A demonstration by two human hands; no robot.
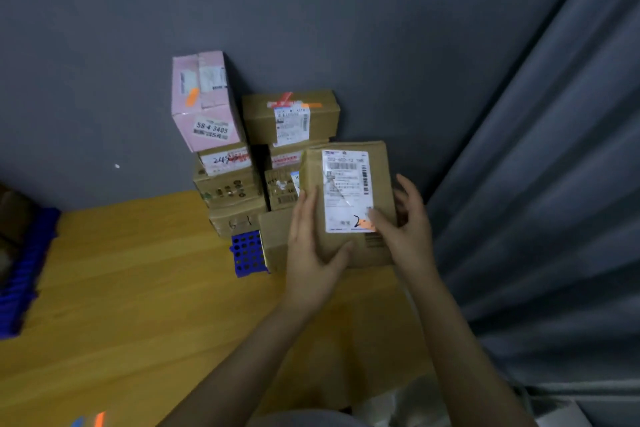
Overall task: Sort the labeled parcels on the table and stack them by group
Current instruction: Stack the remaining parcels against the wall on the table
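Head camera, single view; items as I log them from my station.

1. Flat brown cardboard parcel point(346, 198) with a white printed shipping label: held up between both hands, label face toward the lens. A black handwritten mark and an orange sticker point(363, 225) sit at the label's lower corner, beside the right thumb.
2. Left hand point(311, 253): holding the parcel's left side, fingers laid straight up the front face, thumb hooked across the lower edge.
3. Right hand point(405, 222): gripping the parcel's right edge, thumb pressed on the label, fingers wrapped behind.
4. Pale pink cardboard box point(204, 104): beyond and left of the left hand, tilted on top of the left stack. I read 58-4-3405 on its label.
5. Brown taped carton point(291, 116): beyond the left hand's fingertips, on top of the right stack, just behind the held parcel.
6. Lower brown cartons: left stack point(227, 180), right stack point(282, 191), the latter partly hidden by the parcel.
7. Small plain brown box point(273, 239): just left of the left hand, on the table.
8. Blue perforated plastic rack point(247, 253): left of the left hand, touching that small box.
9. Yellow wooden table point(138, 288): beneath both forearms.
10. Blue plastic object point(24, 270): far left of the left hand, too blurred for me to identify.
11. Dark grey wall point(311, 10) beyond the hands; grey curtain point(554, 184) right of the right hand.
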